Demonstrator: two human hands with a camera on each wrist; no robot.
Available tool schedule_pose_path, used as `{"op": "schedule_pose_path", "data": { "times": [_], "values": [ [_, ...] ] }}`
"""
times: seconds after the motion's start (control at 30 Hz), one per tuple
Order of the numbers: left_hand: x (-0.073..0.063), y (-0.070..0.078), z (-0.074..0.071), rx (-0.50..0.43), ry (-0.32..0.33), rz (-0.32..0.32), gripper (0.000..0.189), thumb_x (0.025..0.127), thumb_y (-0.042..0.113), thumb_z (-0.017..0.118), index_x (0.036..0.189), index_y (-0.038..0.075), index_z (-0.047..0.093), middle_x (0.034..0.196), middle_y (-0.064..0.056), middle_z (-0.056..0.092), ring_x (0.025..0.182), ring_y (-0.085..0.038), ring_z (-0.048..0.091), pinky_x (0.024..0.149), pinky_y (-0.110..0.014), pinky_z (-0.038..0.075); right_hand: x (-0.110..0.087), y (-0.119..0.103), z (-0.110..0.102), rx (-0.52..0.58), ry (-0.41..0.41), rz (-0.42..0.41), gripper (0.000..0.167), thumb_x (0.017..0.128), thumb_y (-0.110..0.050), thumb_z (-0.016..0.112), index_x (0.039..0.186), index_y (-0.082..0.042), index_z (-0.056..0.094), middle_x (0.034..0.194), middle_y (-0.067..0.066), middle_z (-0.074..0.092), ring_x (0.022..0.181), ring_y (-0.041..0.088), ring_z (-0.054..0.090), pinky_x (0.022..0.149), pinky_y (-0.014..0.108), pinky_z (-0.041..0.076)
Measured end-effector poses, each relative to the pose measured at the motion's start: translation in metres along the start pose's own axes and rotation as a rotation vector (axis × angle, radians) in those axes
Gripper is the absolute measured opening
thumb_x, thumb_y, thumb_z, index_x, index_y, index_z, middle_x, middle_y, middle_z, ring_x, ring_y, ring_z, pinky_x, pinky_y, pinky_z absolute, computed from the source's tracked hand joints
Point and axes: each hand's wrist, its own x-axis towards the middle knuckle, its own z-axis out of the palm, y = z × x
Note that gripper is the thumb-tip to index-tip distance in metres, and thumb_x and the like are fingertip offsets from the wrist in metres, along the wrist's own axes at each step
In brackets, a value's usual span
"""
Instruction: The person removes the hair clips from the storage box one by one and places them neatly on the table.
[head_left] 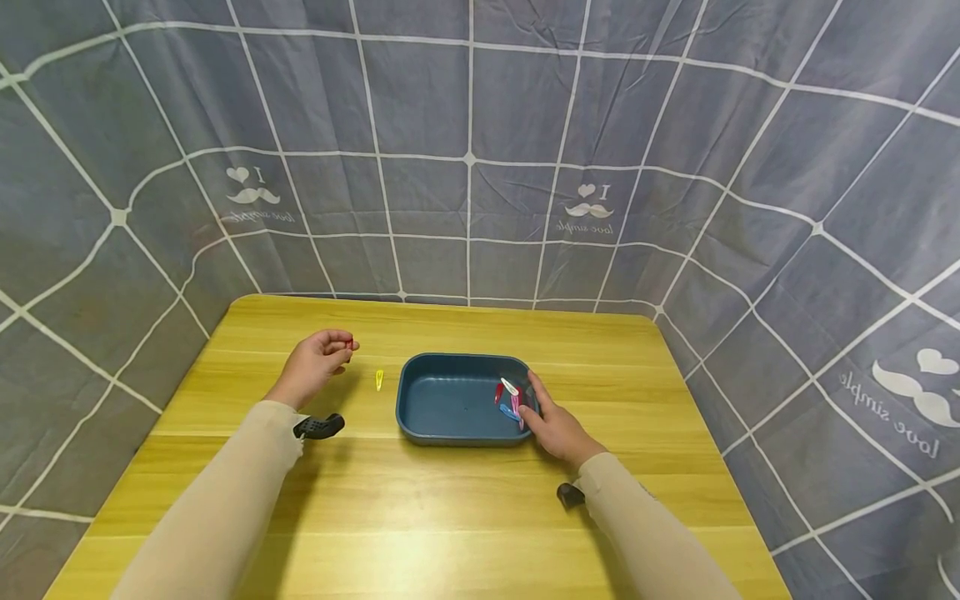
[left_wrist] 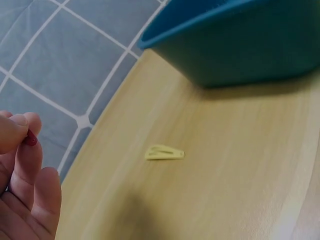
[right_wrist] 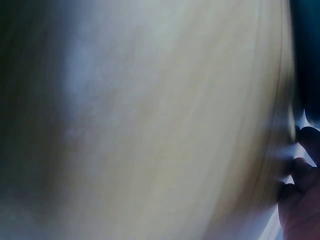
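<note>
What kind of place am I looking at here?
Probably a small curtained-off work corner: printed grey curtains hang behind and beside a wooden table, which holds a blue tray with hair clips inside.

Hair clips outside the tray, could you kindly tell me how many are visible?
2: a yellow clip on the table, and apparently a red clip, mostly hidden, pinched in the left hand. Others may be hidden.
</note>
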Motion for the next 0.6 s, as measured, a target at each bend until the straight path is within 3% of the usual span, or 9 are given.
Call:
{"op": "schedule_pose_path", "data": {
  "times": [0.17,0.3,0.4,0.6],
  "values": [
    [-0.001,-0.007,-0.002,-0.009,-0.011,-0.010,0.043,0.109,0.016,0.059,0.147,-0.003,0.050,0.145,-0.026,0.060,0.100,0.002,0.064,0.096,-0.034,0.059,0.000,-0.001,-0.001,0.002,-0.001,-0.004,0.074,0.109,-0.053,0.047,0.169,-0.043,0.004,0.160,0.023,0.049,0.138,0.050,0.055,0.117,0.064,0.041],
    [0.001,-0.013,-0.003,-0.011,-0.020,-0.036,0.046,0.109,0.015,0.059,0.149,-0.004,0.047,0.146,-0.027,0.060,0.107,-0.009,0.068,0.101,-0.040,0.058,0.000,0.000,-0.001,-0.001,-0.004,-0.003,0.075,0.110,-0.052,0.047,0.170,-0.042,0.003,0.159,0.023,0.049,0.137,0.051,0.056,0.116,0.065,0.042],
    [0.002,-0.017,-0.002,-0.007,-0.026,-0.047,0.048,0.109,0.015,0.059,0.151,-0.004,0.045,0.146,-0.028,0.060,0.113,-0.016,0.068,0.101,-0.038,0.058,0.000,0.000,-0.001,-0.001,-0.001,-0.001,0.075,0.110,-0.053,0.046,0.169,-0.042,0.003,0.159,0.024,0.050,0.137,0.051,0.056,0.116,0.065,0.042],
    [0.003,-0.025,0.001,-0.021,-0.038,-0.045,0.047,0.108,0.012,0.059,0.150,-0.005,0.046,0.146,-0.028,0.059,0.112,-0.016,0.067,0.091,-0.026,0.059,0.001,-0.001,0.000,0.010,0.002,0.013,0.074,0.109,-0.053,0.047,0.168,-0.046,0.003,0.161,0.022,0.047,0.140,0.050,0.053,0.118,0.065,0.039]
  ]
}}
